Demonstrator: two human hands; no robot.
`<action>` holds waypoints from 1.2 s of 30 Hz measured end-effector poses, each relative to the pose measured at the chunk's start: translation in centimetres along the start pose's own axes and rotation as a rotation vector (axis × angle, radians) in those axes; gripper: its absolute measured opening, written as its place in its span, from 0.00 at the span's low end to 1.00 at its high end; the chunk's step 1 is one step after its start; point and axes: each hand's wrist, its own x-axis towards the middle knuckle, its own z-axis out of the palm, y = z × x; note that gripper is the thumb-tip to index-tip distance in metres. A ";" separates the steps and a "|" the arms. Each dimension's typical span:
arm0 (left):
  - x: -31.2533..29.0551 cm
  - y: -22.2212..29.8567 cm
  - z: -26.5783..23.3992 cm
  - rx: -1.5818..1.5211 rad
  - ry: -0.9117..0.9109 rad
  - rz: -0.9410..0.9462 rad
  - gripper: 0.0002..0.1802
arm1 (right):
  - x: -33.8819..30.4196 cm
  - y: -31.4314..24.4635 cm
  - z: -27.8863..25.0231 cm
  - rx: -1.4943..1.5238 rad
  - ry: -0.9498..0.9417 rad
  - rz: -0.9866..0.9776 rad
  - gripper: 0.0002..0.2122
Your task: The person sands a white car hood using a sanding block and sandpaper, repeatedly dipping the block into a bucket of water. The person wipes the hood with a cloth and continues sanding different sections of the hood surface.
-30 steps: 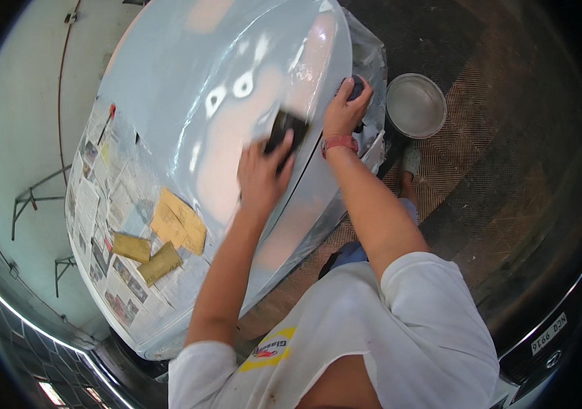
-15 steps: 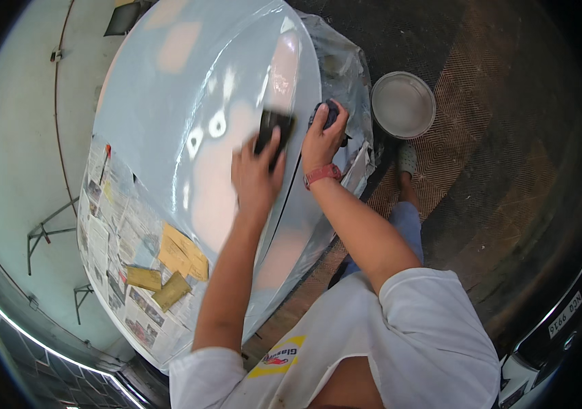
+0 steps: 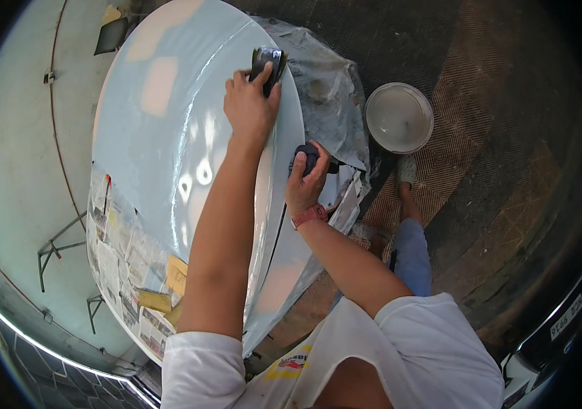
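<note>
Holding a flat black rectangular block (image 3: 268, 63) with our left hand (image 3: 251, 105), we've got it on the curved pale-grey, pink-patched car panel (image 3: 144, 140), right edge, far end. Our right hand (image 3: 306, 187), red wristwatch (image 3: 310, 217) and all, is wrapped around a dark rounded pad (image 3: 308, 155) by that panel's edge, nearer us. Round pale basin (image 3: 368, 123) of cloudy liquid sits right of the panel, btw.
</note>
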 end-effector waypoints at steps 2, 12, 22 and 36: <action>-3.6 0.3 -1.1 0.005 -0.017 -0.010 0.27 | 0.7 0.1 0.1 -0.018 0.009 -0.002 0.20; 1.1 1.1 0.4 0.068 0.028 -0.002 0.21 | 0.0 0.5 0.0 -0.016 -0.031 -0.010 0.20; -5.6 3.0 -2.9 0.128 -0.175 0.151 0.32 | 1.2 0.6 0.0 -0.016 0.006 -0.006 0.20; -4.2 4.0 -3.4 0.188 -0.166 0.117 0.27 | 1.0 0.8 0.2 -0.028 0.015 -0.011 0.21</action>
